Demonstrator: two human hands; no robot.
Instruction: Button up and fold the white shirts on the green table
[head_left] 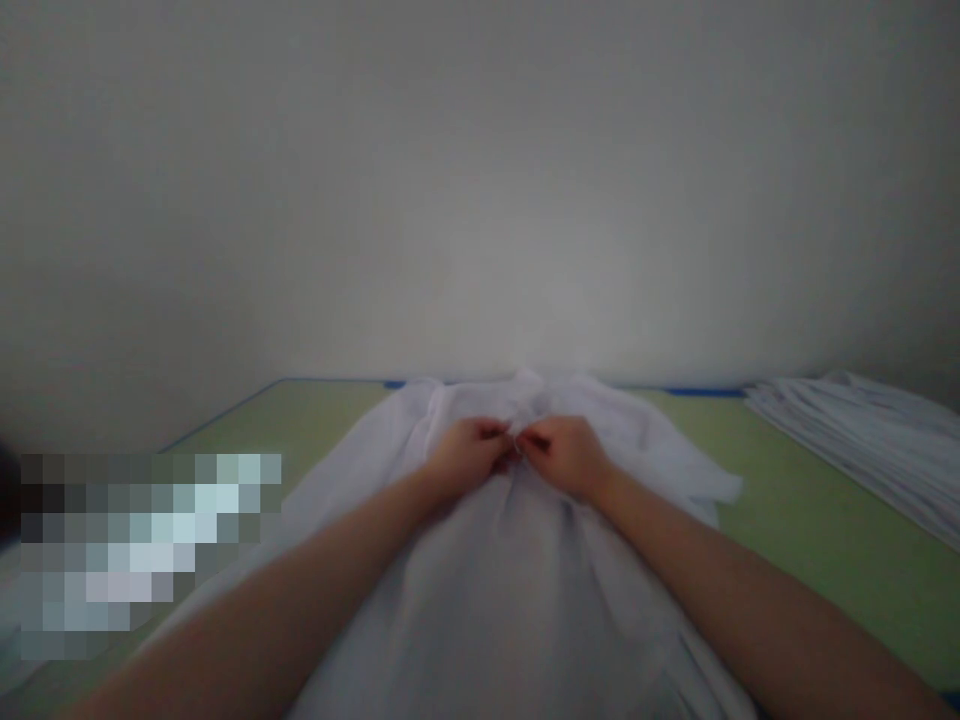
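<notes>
A white garment (480,590) with sleeves lies spread across the table, its collar end toward the wall. My left hand (474,455) and my right hand (564,455) meet over its upper front, fingertips almost touching. Both hands are closed in a pinch on the white cloth at the garment's front. Below them the fabric rises in folds toward me. A short sleeve reaches out to the right of my right hand. Blur hides whether a button or only cloth sits between the fingertips.
The table has a green top (840,520) with blue edging. At the right lies a stack of folded white cloth (870,430). A plain grey wall (480,200) stands directly behind the table. A pixelated patch covers part of the left side.
</notes>
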